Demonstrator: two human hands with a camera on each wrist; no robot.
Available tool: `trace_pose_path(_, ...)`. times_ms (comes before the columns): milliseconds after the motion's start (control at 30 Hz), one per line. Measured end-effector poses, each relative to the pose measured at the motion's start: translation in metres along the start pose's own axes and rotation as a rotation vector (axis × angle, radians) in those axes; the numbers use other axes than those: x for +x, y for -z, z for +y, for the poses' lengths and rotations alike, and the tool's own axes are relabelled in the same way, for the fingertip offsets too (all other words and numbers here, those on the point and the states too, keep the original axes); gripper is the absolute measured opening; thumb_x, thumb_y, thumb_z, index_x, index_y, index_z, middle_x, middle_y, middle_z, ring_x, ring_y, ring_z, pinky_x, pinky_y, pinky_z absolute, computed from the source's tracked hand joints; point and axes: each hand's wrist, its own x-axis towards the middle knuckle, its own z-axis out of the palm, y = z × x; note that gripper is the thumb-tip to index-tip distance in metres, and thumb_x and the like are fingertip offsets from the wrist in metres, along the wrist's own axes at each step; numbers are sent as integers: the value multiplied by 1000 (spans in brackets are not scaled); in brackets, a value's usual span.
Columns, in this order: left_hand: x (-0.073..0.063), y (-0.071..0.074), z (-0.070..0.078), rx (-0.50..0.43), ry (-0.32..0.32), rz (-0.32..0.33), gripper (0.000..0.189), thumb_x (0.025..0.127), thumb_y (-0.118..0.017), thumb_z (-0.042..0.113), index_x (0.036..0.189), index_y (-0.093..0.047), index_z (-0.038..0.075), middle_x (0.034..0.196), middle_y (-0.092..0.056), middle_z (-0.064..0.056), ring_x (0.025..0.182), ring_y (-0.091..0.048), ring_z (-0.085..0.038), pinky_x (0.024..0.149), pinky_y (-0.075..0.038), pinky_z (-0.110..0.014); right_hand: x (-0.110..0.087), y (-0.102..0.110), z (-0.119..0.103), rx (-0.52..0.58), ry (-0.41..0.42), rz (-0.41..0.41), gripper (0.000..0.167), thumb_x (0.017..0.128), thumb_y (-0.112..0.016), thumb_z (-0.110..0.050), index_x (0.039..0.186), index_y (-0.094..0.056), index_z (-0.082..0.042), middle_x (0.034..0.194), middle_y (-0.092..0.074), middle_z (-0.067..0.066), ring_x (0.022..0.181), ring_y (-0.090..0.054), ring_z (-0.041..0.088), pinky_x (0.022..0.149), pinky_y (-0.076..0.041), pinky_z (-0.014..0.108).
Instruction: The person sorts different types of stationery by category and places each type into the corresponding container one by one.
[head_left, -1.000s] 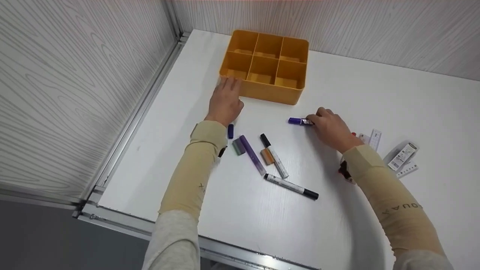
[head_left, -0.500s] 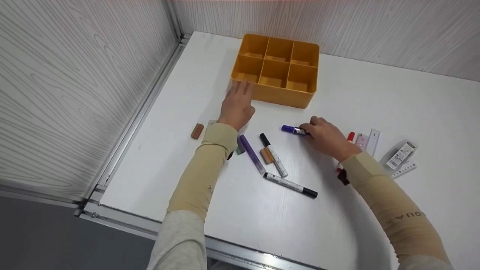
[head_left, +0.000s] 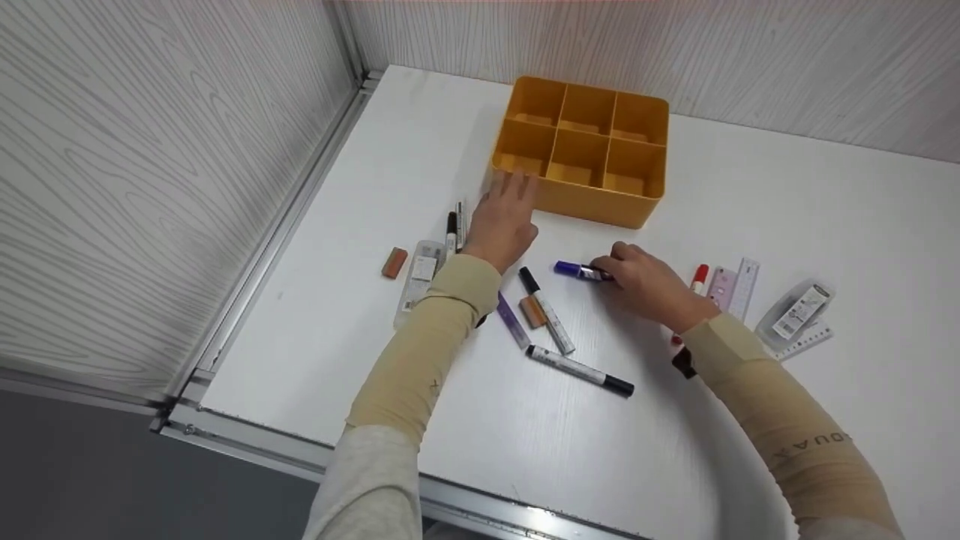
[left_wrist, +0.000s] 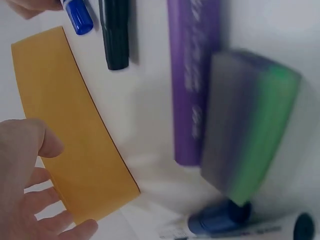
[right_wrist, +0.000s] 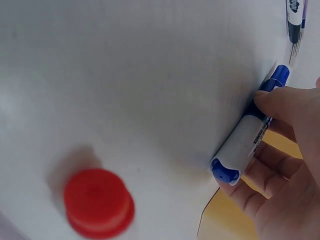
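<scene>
In the head view, a yellow box (head_left: 596,202) with several compartments stands at the back of the white table. My left hand (head_left: 504,221) touches the front wall near its left corner, fingers extended. The left wrist view shows that hand's fingers (left_wrist: 44,200) along the box wall, thumb apart. To the front right of the box, my right hand (head_left: 643,281) pinches a blue-capped marker (head_left: 572,269) lying low over the tabletop. Seen in the right wrist view, the thumb (right_wrist: 272,101) presses the marker's blue part, with the other fingers behind its white barrel.
Between my arms lie a purple pen (head_left: 512,322), black-capped markers (head_left: 581,370) and an orange block (head_left: 532,311). Left of my left wrist are a brown block (head_left: 394,262) and a clear case (head_left: 415,283). A red-capped marker (head_left: 700,277), rulers (head_left: 744,286) and another case (head_left: 801,311) lie right.
The box has slid to the right and slightly forward with my left hand on it, uncovering the brown block and clear case. My right hand has shifted a little left and nearer with the marker.
</scene>
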Motion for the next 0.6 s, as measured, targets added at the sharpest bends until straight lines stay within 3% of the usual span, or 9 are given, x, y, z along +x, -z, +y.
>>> trace_pose_path(167, -3, 0, 18, 8, -28, -22, 65, 99, -54, 23, 156, -26, 9, 160, -29, -12, 149, -24, -34, 107, -47, -35, -2, -2, -1, 7, -5, 16, 29, 87, -70, 2, 116, -69, -3, 93, -61, 16, 83, -58, 30, 77, -57, 42)
trace_pose_path(333, -6, 1, 33, 39, -50, -55, 66, 99, -54, 26, 156, -26, 10, 159, -29, -11, 148, -23, -32, 94, -55, -29, -5, -3, -1, 6, -4, 32, 28, 87, -71, 1, 115, -69, 0, 95, -63, 17, 86, -61, 31, 84, -58, 43)
trace_pose_path(500, -12, 2, 43, 76, -77, -62, 67, 98, -56, 28, 156, -26, 9, 158, -31, -11, 146, -26, -33, 89, -57, -28, -11, 0, -2, -4, -35, 25, 27, 90, -69, -3, 116, -67, 3, 101, -64, 19, 91, -64, 32, 90, -57, 44)
trace_pose_path(600, -16, 3, 46, 70, -90, -64, 69, 98, -58, 29, 156, -26, 9, 158, -31, -11, 146, -28, -32, 88, -58, -28, -16, 2, -3, 17, -36, 72, 26, 91, -68, -2, 116, -67, 4, 105, -65, 19, 94, -65, 32, 90, -57, 44)
